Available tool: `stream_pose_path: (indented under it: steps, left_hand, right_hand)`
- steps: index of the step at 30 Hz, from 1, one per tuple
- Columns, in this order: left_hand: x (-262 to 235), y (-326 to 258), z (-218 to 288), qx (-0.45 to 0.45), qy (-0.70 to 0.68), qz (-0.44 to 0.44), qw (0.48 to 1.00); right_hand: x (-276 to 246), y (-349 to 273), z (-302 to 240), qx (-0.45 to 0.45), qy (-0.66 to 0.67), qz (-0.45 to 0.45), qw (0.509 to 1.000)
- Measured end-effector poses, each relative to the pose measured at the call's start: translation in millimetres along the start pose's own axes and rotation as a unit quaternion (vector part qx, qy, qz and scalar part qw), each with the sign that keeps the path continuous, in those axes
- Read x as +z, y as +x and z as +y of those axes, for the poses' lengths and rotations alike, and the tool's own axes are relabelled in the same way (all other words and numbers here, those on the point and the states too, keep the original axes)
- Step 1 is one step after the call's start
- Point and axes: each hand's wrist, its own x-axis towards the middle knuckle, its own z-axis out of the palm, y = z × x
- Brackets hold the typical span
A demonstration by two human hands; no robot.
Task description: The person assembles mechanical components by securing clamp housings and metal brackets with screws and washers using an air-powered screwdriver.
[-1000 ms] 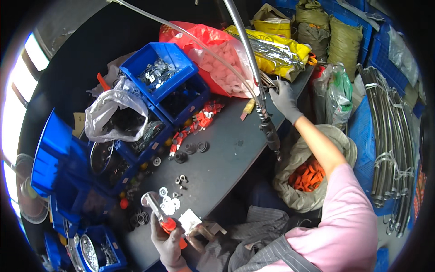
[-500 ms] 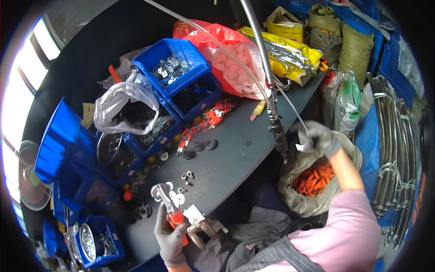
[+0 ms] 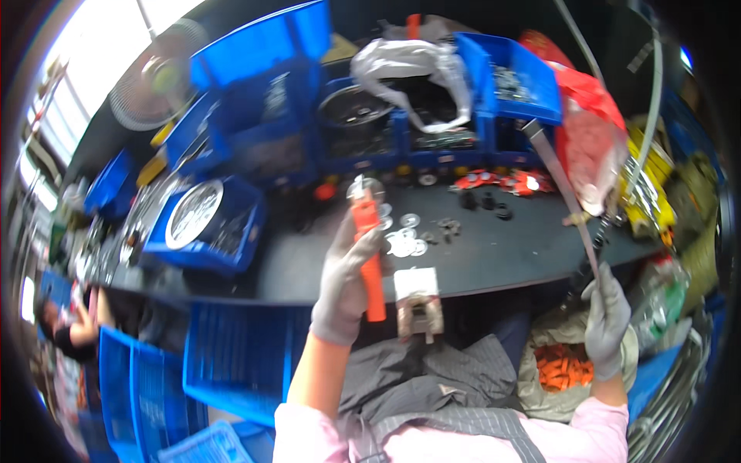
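My left hand (image 3: 343,289), in a grey glove, is closed around an orange-handled metal part (image 3: 370,262). The part points up over the table edge, with a round shiny end at its top; its exact kind is blurred. Toward the right, my gloved right hand (image 3: 607,320) grips the lower end of a long thin grey rod or strip (image 3: 567,189), which slants up and left across the table. A worn metal fixture (image 3: 421,315) with a white top stands at the table's near edge, just right of my left hand. White washers (image 3: 405,241) lie beyond it.
Blue bins (image 3: 355,147) of hardware line the table's back, one holding a white bag (image 3: 421,58). Another blue bin (image 3: 204,239) sits at left. A sack of orange pieces (image 3: 532,370) stands below my right hand. Someone else (image 3: 73,320) is at far left.
The view has swung left, showing more of the left side. My right hand has come away from above the sack's far side, still with the rod. The orange-handled part stays in my left hand.
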Motion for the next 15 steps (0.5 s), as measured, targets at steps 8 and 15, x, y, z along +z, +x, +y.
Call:
stream_pose_path:
  steps: [8,15]
  left_hand:
    - [-41,-37,26,0.009,0.020,0.064,0.998]
    - [-75,-34,2,0.080,0.170,0.142,0.972]
  right_hand:
    - [59,54,-78,-0.107,0.024,-0.237,0.965]
    - [84,61,-92,-0.139,0.013,-0.248,0.959]
